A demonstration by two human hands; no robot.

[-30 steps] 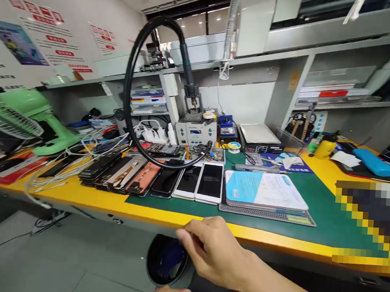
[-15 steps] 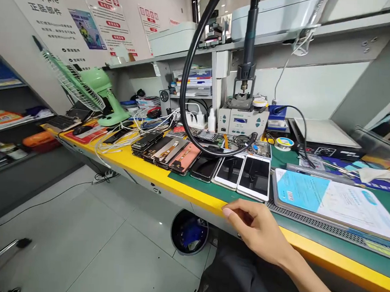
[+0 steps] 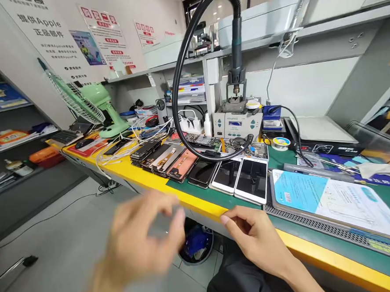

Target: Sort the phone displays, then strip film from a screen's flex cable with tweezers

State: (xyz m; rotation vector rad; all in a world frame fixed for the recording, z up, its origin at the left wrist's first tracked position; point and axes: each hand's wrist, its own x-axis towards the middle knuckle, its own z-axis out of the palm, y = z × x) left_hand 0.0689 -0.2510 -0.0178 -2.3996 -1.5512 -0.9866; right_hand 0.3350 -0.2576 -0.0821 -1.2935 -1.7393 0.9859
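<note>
My left hand [image 3: 139, 239] hangs in the air before the bench, smeared by motion. Its thumb and forefinger are apart, and nothing shows between them. My right hand [image 3: 254, 233] rests at the yellow bench edge, its thumb and forefinger tips brought together and the other fingers curled. I see nothing in it. Just beyond it lie a white-framed phone [image 3: 252, 180], a second white phone [image 3: 226, 174] and a black phone [image 3: 202, 172]. Left of these sit a pinkish phone screen part [image 3: 182, 164] and a stack of dark phone parts [image 3: 145, 149].
A hot-air station [image 3: 237, 124] stands behind the phones, its black hose [image 3: 176, 83] looping over them. At right lies a blue-and-white packet [image 3: 324, 198]; behind it is a heating plate [image 3: 323, 132]. White cables [image 3: 115, 154] and a green fan [image 3: 98, 100] are at left. A bin [image 3: 197, 247] stands below.
My left hand has come up into view from the bottom edge. My right hand stays at the bench edge. The view has shifted slightly.
</note>
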